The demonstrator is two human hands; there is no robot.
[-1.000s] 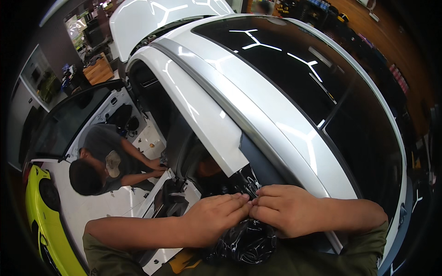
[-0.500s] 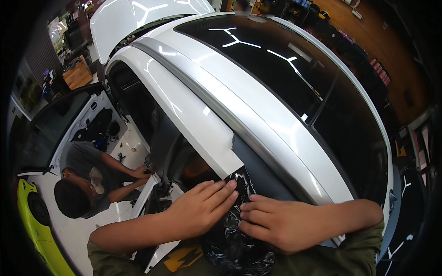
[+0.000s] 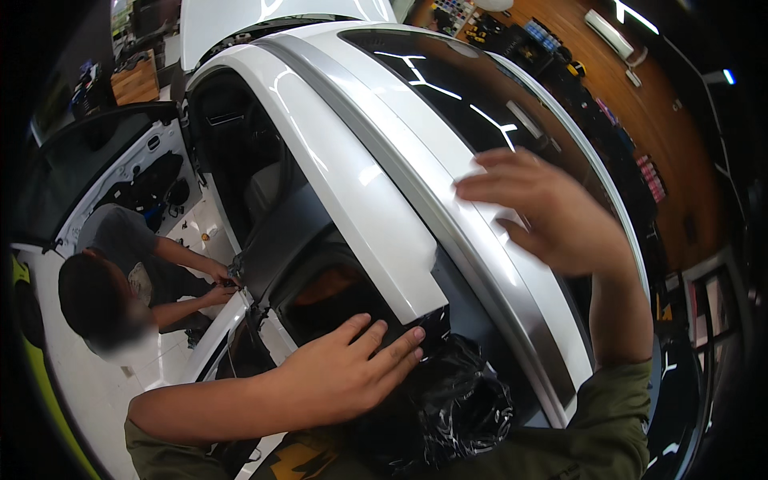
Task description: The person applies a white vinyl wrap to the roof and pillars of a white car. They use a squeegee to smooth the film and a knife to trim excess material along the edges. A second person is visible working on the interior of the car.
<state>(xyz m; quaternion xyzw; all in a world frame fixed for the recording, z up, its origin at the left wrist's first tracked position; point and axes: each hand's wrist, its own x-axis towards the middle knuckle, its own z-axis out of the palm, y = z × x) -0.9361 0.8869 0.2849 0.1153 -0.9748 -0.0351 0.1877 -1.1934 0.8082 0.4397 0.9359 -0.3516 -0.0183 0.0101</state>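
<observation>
My left hand (image 3: 348, 370) lies with its fingers stretched out, their tips on shiny black film (image 3: 436, 326) at the lower end of a white body panel (image 3: 364, 224). Below the fingers, the rest of the film bunches up in loose, crumpled folds (image 3: 468, 400). Raised over the silver roof rail (image 3: 384, 156) and the white roof side is my right hand (image 3: 544, 210). Motion blurs it, but its thumb and fingers are apart and nothing shows in them.
At the left a co-worker (image 3: 120, 264) crouches with both hands at a white door edge (image 3: 220, 332). An open front door (image 3: 104, 176) stands beyond. The dark glass roof (image 3: 480, 104) spans the car's top. Shelves with bottles (image 3: 652, 180) line the far right.
My right hand has lifted off the black film and moved up and right over the roof. My left hand stays by the panel end. The view has shifted, and the film hangs more crumpled.
</observation>
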